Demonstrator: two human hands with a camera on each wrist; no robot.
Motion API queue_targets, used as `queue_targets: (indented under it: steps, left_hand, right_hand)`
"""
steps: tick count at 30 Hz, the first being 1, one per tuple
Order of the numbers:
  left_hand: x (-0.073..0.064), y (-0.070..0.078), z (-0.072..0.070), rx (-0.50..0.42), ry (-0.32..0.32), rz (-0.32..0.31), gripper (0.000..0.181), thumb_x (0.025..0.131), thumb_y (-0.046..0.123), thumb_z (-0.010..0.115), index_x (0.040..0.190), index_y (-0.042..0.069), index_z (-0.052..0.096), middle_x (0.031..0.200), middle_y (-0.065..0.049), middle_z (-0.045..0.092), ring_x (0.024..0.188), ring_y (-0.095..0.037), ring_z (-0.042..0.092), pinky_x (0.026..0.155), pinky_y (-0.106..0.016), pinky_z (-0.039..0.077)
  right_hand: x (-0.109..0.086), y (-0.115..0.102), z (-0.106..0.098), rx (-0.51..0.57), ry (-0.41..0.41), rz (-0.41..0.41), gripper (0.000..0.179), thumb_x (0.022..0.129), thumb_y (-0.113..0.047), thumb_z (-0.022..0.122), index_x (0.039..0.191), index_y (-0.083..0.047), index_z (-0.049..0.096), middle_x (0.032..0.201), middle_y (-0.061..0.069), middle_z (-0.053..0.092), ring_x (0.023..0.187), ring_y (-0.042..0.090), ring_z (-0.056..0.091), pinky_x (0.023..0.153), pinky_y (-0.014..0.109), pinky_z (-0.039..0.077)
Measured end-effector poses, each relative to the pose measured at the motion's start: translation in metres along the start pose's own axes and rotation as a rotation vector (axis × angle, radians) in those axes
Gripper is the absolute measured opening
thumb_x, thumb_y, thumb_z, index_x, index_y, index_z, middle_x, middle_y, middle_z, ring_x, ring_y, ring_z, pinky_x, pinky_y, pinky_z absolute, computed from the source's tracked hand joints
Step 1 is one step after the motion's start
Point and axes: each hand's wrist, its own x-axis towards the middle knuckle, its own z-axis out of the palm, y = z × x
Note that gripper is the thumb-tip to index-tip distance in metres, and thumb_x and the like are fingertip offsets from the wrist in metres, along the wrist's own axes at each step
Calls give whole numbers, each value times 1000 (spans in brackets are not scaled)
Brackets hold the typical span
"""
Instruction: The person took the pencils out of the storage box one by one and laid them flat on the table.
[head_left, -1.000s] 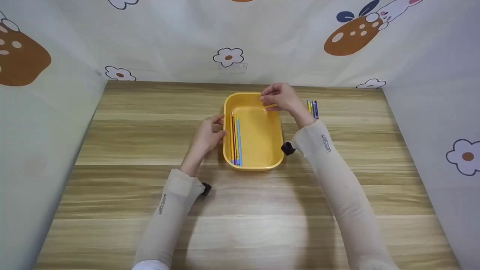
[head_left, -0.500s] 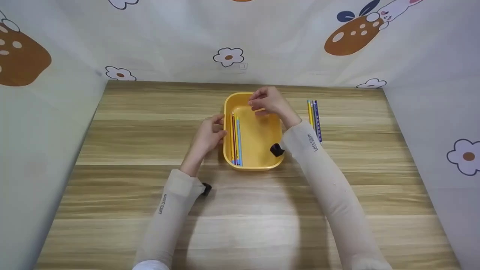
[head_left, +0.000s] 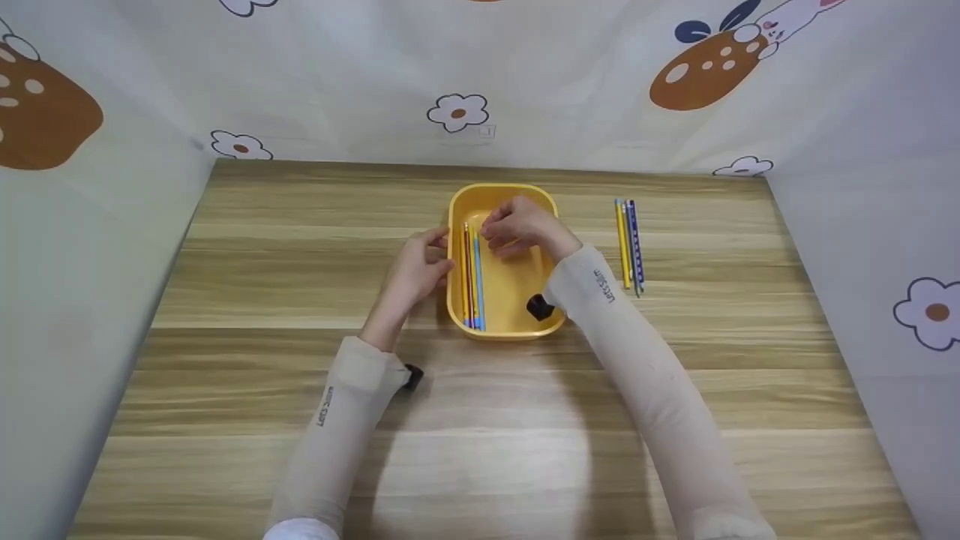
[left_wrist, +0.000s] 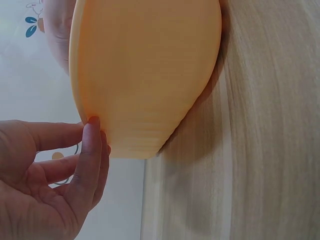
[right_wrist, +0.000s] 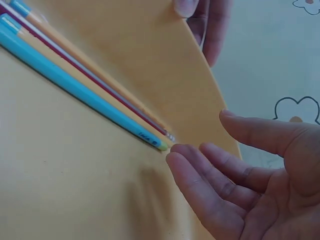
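A yellow plastic bin stands lengthwise on the wooden table. Along its left inner side several slim pencils lie side by side, among them a light blue one and a dark red one. My left hand pinches the left rim, with the thumb tip showing inside the wall in the right wrist view. Inside the bin hovers my right hand, fingers loosely bent and holding nothing. Its fingertips are right by the far ends of the pencils.
Right of the bin, a small group of pencils, yellow, grey and dark blue, lies on the table. A printed cloth wall rises behind the table, with more at both sides.
My right hand has moved from the bin's far right corner leftward and nearer, down to the pencils inside. The pencils on the table are now uncovered. My left hand stays put.
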Motion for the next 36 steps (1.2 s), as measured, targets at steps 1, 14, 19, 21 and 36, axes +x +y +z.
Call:
queue_targets:
  steps: [1,14,19,21,36]
  left_hand:
    - [0,0,0,1,0,2,58,96,-1,58,150,5,41,139,-15,53,118,-29,64,82,-35,62]
    - [0,0,0,4,2,11,57,96,-1,59,150,4,42,139,-16,52,116,-28,64,84,-39,62]
    - [0,-1,-1,22,7,26,56,96,0,59,149,3,42,138,-16,52,109,-25,65,78,-34,62]
    - [0,-1,-1,20,5,24,57,96,-1,59,150,3,42,138,-16,51,110,-25,65,78,-33,62]
    - [0,-1,-1,23,0,2,58,96,0,59,151,5,41,140,-15,50,116,-28,64,83,-36,62]
  right_hand:
    - [1,1,1,-12,-10,2,20,96,-14,66,111,0,66,103,11,68,89,20,69,85,36,62]
    - [4,-2,13,-170,-136,111,19,91,-11,71,102,5,72,73,6,71,62,13,69,64,25,63]
    - [7,-4,21,-221,-125,114,14,88,-8,74,93,6,73,64,5,70,55,12,67,60,24,62]
    - [9,-3,24,-242,-104,110,11,87,-6,75,88,4,72,61,6,69,53,13,66,61,26,62]
    - [4,-3,42,-339,40,65,9,85,-2,74,88,0,66,69,10,67,57,19,65,73,37,64]
